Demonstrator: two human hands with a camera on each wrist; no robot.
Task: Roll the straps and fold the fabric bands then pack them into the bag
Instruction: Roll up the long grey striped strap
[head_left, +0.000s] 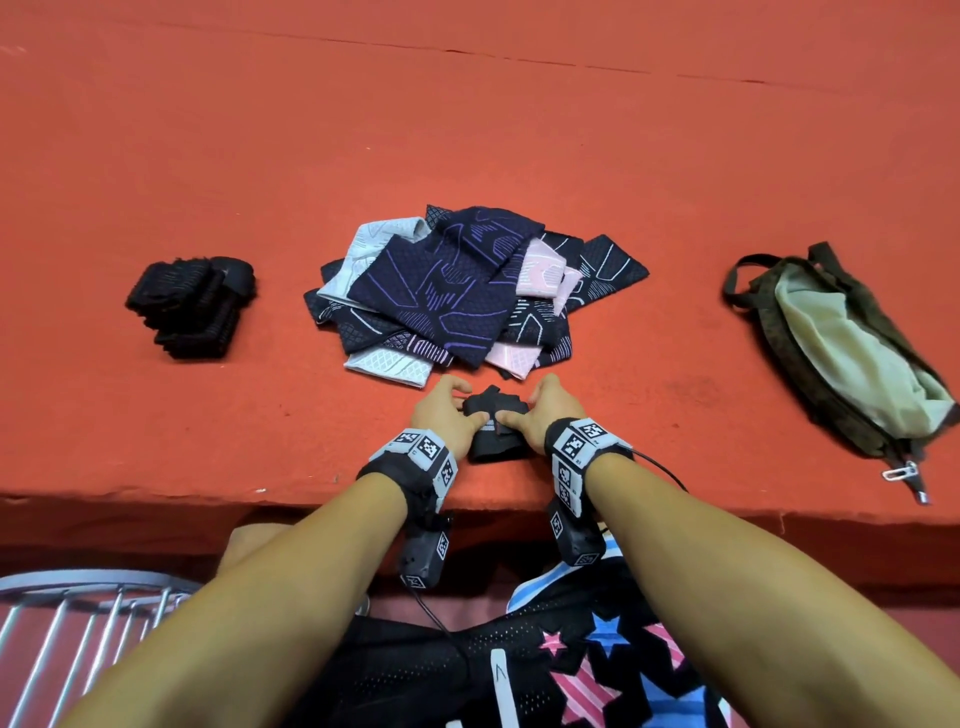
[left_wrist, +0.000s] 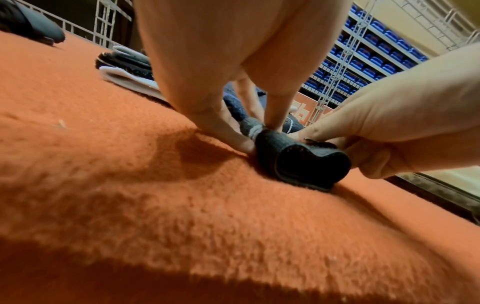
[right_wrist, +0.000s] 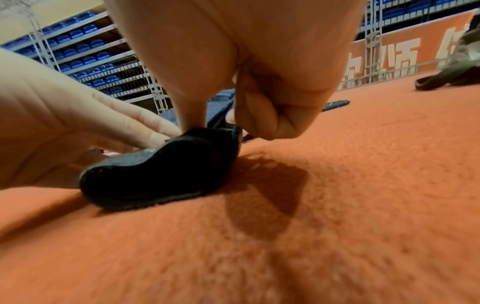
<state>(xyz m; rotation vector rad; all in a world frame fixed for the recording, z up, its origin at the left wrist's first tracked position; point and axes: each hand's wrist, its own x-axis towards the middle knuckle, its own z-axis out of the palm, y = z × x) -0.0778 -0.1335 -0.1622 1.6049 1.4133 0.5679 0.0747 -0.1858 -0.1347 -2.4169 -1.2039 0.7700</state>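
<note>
You have both hands on one black strap (head_left: 496, 428), which sits on the orange bench (head_left: 675, 182) close to its near edge, right in front of you. Your left hand (head_left: 445, 410) pins it with fingertips (left_wrist: 272, 125) pressed down on top and the thumb against its side, so the part already wound cannot spring open. Your right hand (head_left: 545, 410) pinches the other end between thumb and curled fingers, which looks like the grip you need to turn the roll tighter. From the wrist views the strap shows as a thick, flattened coil lying on the felt, its loose end not clearly visible.

The placing around it reads as a sorting line. The pile of black straps (head_left: 192, 306) waits well off to your left, the heap of patterned fabric bands (head_left: 457, 291) lies just beyond your hands, unfolded, and the bag (head_left: 852, 353) rests far to your right with its mouth open and pale lining showing, ready to receive things. Working near the edge keeps your wrists low and the roll steady. Nothing can be seen inside the bag, so packing seems not yet begun.
</note>
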